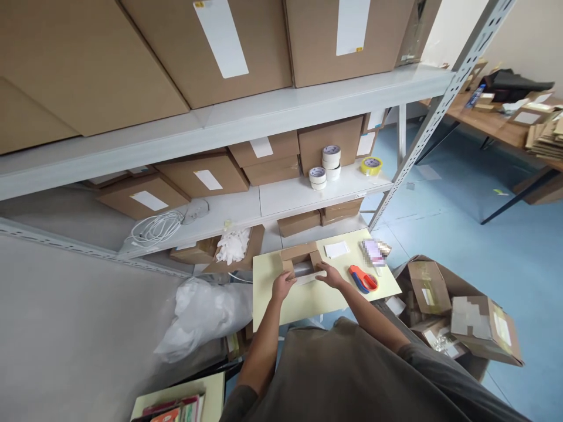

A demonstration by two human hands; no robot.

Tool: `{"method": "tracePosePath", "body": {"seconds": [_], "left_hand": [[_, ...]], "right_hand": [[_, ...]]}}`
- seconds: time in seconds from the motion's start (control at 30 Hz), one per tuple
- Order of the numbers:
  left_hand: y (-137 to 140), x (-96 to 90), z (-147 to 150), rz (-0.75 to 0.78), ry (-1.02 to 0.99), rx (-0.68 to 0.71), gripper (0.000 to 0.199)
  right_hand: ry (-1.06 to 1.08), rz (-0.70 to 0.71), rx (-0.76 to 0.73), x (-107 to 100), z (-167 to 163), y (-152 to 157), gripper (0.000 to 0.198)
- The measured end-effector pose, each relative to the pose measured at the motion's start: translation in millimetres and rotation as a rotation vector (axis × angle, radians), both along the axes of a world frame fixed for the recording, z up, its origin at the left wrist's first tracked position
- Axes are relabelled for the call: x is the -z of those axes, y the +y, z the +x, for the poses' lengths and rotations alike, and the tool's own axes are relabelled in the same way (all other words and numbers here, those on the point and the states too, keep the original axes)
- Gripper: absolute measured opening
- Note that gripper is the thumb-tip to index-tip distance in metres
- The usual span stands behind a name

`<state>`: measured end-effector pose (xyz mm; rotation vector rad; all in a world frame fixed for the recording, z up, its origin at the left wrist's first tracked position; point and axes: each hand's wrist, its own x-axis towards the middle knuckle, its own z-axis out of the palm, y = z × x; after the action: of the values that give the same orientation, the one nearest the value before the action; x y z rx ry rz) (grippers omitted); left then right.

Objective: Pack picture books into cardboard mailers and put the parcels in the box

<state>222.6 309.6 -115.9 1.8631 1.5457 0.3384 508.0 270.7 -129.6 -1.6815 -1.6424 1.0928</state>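
Dark grey shirt cloth [343,369] lies closest to the view, and beyond it both my hands hold a small open cardboard box [299,252] on a pale yellow tabletop [281,308]. It sits between them: my left hand [282,287] grips its near left corner, my right hand [331,275] its right end, thumb and fingers parted at the edge. Matte brown flaps frame its oblong opening. To its right lie flat white paper [336,249] and a smooth red-and-blue tape dispenser [363,279]; left of the tabletop bulges a crinkled, whitish plastic bag [206,310].
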Motion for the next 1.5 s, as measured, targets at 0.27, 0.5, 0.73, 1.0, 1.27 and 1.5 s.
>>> {"method": "tracePosePath", "body": {"seconds": [0.27, 0.5, 0.73, 1.0, 1.27, 1.5], "left_hand": [[30.4, -20.0, 27.5, 0.009, 0.405, -0.099, 0.114], [95.2, -37.6, 31.3, -0.115, 0.405, 0.067, 0.116], [86.3, -39.7, 7.6, 0.056, 0.376, 0.147, 0.067], [19.6, -3.7, 26.0, -0.096, 0.525, 0.310, 0.094], [23.4, 3.7, 31.4, 0.000, 0.592, 0.404, 0.085], [15.8, 11.9, 61.7, 0.046, 0.590, 0.559, 0.084]], "right_hand": [[-0.273, -0.090, 0.318, 5.4, -18.1, 21.9, 0.051], [-0.305, -0.259, 0.334, 8.9, -14.2, 28.5, 0.078], [-0.281, -0.321, 0.365, 12.8, -12.6, 28.8, 0.093], [-0.258, -0.375, 0.364, 0.7, -17.6, 29.1, 0.086], [-0.303, -0.084, 0.331, -8.8, 2.0, -7.4, 0.063], [-0.443, -0.130, 0.473, 6.6, 94.2, -59.0, 0.052]]}}
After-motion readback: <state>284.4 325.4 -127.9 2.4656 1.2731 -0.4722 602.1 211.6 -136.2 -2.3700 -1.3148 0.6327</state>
